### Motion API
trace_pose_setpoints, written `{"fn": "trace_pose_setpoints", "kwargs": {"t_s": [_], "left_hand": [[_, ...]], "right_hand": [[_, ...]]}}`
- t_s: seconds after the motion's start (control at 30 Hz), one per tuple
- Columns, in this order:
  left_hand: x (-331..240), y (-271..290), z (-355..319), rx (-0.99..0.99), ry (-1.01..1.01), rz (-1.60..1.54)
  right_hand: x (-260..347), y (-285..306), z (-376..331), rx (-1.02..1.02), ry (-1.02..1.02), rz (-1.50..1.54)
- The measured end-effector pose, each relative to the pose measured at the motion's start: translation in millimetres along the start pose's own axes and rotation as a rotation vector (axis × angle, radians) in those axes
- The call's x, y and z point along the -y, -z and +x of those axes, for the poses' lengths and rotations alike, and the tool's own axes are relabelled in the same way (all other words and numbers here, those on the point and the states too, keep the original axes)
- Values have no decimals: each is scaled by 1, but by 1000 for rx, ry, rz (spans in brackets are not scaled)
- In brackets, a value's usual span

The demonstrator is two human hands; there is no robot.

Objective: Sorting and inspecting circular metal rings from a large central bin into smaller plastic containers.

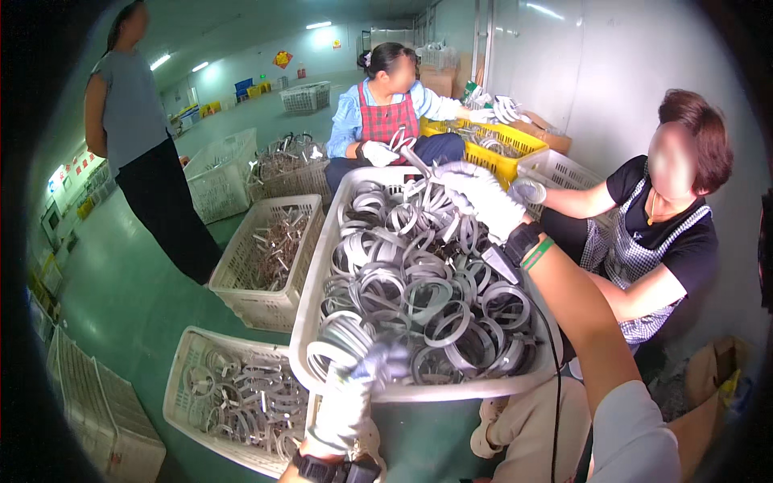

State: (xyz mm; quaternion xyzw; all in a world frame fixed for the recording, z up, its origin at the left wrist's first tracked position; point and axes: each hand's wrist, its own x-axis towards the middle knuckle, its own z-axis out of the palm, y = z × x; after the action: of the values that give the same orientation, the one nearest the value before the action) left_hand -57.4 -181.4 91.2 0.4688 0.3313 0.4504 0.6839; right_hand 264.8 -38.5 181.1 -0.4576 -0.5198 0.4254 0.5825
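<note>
A large white crate (304,354) stands in front of me, heaped with thin grey rings (439,298). My left hand (346,406), in a white glove, is at its near left corner, fingers blurred by motion. A neat stack of grey rings (338,342) sits against those fingers and seems gripped by them. My right hand (487,201), also gloved, reaches over the crate's far side. Its fingers are closed on a grey ring (419,164), seen nearly edge-on. The fingertips' exact grip is too small to make out.
Crates of metal parts (274,249) and rings (241,394) stand to the left. Across from me a co-worker in a checked apron (386,121) handles rings beside a yellow crate (507,165). Another person (660,233) sits close on the right; one stands (145,137) at far left.
</note>
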Motion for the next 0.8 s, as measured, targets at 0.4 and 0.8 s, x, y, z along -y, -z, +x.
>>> {"fn": "trace_pose_setpoints", "kwargs": {"t_s": [0.4,0.8], "left_hand": [[27,7,45,-209,17,218],[36,22,66,-236,-88,318]], "right_hand": [[-88,-65,-153,326,176,-344],[-102,-12,-135,-24,-50,272]]}}
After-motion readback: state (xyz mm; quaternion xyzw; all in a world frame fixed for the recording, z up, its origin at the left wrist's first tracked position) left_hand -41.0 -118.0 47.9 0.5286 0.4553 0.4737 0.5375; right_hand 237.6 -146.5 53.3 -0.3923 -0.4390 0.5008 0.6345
